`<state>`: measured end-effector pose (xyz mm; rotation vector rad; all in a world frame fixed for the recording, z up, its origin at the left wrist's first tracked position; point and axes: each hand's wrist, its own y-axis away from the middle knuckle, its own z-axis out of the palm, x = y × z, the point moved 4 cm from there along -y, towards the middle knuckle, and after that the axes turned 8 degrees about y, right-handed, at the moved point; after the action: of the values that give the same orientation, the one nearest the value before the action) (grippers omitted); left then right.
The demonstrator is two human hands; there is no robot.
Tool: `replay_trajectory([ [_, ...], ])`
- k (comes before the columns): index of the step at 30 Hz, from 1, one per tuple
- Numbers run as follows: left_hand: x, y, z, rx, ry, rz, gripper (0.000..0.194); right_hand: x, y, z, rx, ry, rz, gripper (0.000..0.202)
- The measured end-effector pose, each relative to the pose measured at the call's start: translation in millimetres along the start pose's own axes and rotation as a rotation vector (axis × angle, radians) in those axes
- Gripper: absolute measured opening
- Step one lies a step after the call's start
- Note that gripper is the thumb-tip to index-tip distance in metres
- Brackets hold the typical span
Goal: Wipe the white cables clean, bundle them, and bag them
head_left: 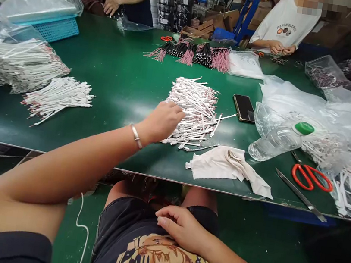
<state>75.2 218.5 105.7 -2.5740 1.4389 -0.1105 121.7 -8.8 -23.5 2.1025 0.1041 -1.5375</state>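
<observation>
A loose pile of white cable pieces [195,108] lies on the green table [121,71] in front of me. My left hand [164,121], with a bangle at its wrist, is over the pile's left edge; its fingers are curled, and whatever they may hold is hidden. Below the table edge, my right hand [178,225] rests at my lap against my shirt, fingers apart and nothing in them. A smaller bundle of white cables [59,97] is at the left. Just right of the pile lie a phone [244,108] and a crumpled white cloth [223,164].
At the right are a plastic bottle [275,143], red-handled scissors [312,177], tweezers [299,194] and plastic bags [326,105]. Bagged cables [18,61] and a blue basket [57,29] stand left. Black and pink cables [189,53] lie farther back. Two people work across the table.
</observation>
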Motion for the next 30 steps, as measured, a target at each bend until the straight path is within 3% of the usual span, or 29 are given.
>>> replay_trajectory([
  [6, -24.6, -64.1, 11.5, 0.025, -0.075, -0.069, 0.041, 5.7, 18.0, -13.7, 0.082, -0.033, 0.000, 0.033],
  [11, -24.4, -92.5, 27.8, -0.156, -0.080, -0.094, 0.047, 9.8, 25.4, -22.1, 0.105, -0.042, -0.024, 0.033],
  [15, -22.6, -102.6, 27.0, -0.174, -0.174, -0.143, 0.029, 11.4, 29.0, -26.5, 0.108, -0.052, -0.031, 0.033],
  [19, -26.7, -107.7, 18.8, -0.250, -0.206, -0.207, 0.026, 12.6, 32.8, -29.8, 0.113, -0.070, -0.019, 0.033],
  [25, -21.3, -105.5, 8.6, -0.160, -0.254, -0.211, 0.038, 12.9, 35.7, -30.5, 0.121, -0.075, -0.037, 0.033],
  [28, -11.8, -103.8, 14.9, -0.099, -0.237, -0.128, 0.051, 12.3, 36.4, -29.7, 0.118, -0.086, -0.035, 0.033],
  [30, -8.4, -104.4, 23.4, -0.136, -0.205, -0.082, 0.053, 12.3, 37.2, -29.4, 0.117, -0.090, -0.030, 0.033],
])
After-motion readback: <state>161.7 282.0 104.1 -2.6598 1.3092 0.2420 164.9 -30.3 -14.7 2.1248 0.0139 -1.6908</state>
